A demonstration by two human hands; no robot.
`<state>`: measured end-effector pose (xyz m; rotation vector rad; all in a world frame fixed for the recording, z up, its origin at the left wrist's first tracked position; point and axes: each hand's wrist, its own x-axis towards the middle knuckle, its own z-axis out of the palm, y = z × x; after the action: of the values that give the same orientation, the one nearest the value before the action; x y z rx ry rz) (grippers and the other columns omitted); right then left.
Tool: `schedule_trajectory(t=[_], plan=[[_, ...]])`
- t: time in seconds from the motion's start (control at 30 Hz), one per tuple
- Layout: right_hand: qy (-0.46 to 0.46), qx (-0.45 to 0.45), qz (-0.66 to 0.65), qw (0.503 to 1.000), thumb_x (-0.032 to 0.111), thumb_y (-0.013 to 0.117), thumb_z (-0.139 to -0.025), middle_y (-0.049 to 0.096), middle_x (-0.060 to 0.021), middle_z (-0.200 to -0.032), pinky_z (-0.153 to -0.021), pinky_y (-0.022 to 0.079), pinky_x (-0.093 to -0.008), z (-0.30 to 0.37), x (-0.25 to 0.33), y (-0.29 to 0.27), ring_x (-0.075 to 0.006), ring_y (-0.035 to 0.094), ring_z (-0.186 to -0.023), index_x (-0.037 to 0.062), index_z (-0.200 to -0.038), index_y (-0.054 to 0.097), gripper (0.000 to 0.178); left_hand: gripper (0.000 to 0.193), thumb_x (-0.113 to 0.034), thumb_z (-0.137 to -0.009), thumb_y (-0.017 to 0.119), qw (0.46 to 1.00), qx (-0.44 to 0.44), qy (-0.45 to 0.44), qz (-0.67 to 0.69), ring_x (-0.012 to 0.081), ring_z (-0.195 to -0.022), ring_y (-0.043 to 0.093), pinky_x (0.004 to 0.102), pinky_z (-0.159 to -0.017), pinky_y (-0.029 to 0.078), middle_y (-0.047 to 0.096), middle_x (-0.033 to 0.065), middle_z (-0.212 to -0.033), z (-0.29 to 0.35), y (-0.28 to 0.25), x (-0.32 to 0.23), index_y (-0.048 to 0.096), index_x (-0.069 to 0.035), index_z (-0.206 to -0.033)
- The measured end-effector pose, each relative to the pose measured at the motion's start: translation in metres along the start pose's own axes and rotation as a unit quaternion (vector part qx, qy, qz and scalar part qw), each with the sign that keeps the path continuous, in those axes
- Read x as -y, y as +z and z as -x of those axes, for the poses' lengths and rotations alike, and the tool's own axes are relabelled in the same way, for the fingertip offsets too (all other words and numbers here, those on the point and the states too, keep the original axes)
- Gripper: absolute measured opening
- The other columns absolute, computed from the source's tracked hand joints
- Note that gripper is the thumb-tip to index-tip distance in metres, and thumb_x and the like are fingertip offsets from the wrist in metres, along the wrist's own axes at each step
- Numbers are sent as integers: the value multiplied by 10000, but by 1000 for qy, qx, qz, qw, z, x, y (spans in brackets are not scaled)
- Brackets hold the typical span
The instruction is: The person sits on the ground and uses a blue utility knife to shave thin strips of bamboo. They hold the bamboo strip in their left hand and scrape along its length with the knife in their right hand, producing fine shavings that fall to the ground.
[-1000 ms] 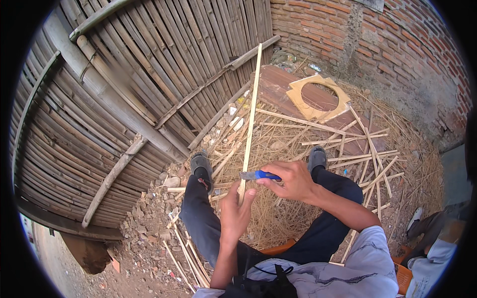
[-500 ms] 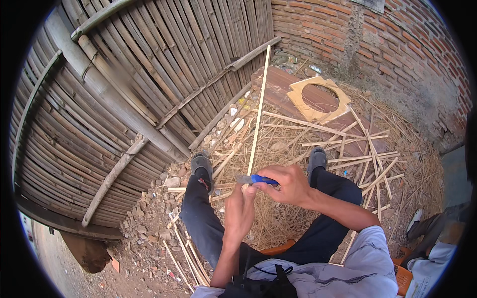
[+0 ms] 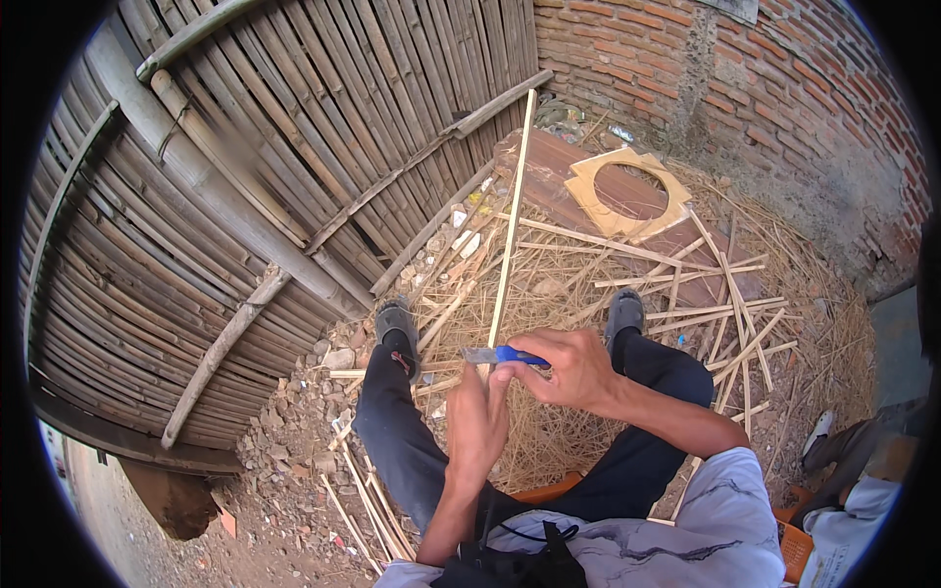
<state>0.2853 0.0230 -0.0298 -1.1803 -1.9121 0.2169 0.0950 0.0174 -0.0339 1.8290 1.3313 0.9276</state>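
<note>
A long pale bamboo strip (image 3: pixel 511 235) stretches away from me, its near end in the closed fingers of my left hand (image 3: pixel 474 426). My right hand (image 3: pixel 570 367) is wrapped round a utility knife with a blue handle (image 3: pixel 521 356). Its grey blade (image 3: pixel 479 355) points left and lies across the strip, just beyond my left fingertips. The right thumb is close beside the left thumb. Whether the blade's edge bites into the strip is too small to tell.
Bamboo strips (image 3: pixel 745 328) lie scattered on shavings to the right, others (image 3: pixel 377 510) at lower left. A cardboard piece with a round hole (image 3: pixel 589 186) rests on a brown board (image 3: pixel 537 167). A bamboo fence (image 3: pixel 392 118) and brick wall (image 3: pixel 784 88) enclose the spot. Another person's leg (image 3: pixel 833 456) shows far right.
My left hand has shifted slightly to the right, and its fingers sit a little differently on the strip. The knife has hardly moved.
</note>
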Motion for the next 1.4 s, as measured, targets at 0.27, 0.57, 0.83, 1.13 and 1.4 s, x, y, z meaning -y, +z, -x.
schedule_trajectory(t=[0.27, 0.57, 0.83, 1.13, 1.4], plan=[[-3, -2, 33, 999, 310, 830, -941, 809, -84, -917, -582, 593, -387, -3, 3, -3, -285, 771, -698, 98, -1109, 808, 272, 444, -304, -1155, 580, 1000, 17, -9, -4, 426, -557, 630, 511, -534, 426, 572, 251, -626, 0, -5, 0, 587, 132, -1237], [78, -131, 94, 984, 357, 782, -1017, 757, -124, -762, -543, 516, -375, -31, -38, -41, -244, 711, -599, 32, -1032, 811, 327, 460, -352, -1205, 424, 999, 39, -36, -2, 261, -545, 547, 426, -575, 440, 528, 123, -622, 34, -5, 15, 649, 33, -1089], [41, -137, 74, 987, 345, 793, -1009, 782, -135, -823, -574, 544, -364, -30, -43, -40, -244, 731, -623, 15, -1039, 807, 332, 429, -307, -1193, 468, 999, 34, -37, 12, 161, -560, 518, 376, -577, 445, 535, 63, -625, 23, -21, 16, 661, 7, -975], [39, -103, 92, 990, 361, 820, -981, 818, -151, -895, -648, 599, -363, -29, -55, -44, -278, 787, -713, 28, -1073, 829, 345, 399, -300, -1178, 502, 999, 43, -7, -11, 333, -535, 571, 468, -567, 432, 545, 171, -609, 37, -19, 26, 630, 13, -968], [212, -67, 158, 962, 466, 771, -995, 797, -182, -839, -716, 598, -418, -58, -102, -82, -313, 791, -751, 69, -1129, 847, 426, 399, -310, -1179, 486, 993, 90, -82, -10, 475, -643, 633, 544, -632, 461, 587, 244, -658, 61, -30, 44, 618, 11, -982]])
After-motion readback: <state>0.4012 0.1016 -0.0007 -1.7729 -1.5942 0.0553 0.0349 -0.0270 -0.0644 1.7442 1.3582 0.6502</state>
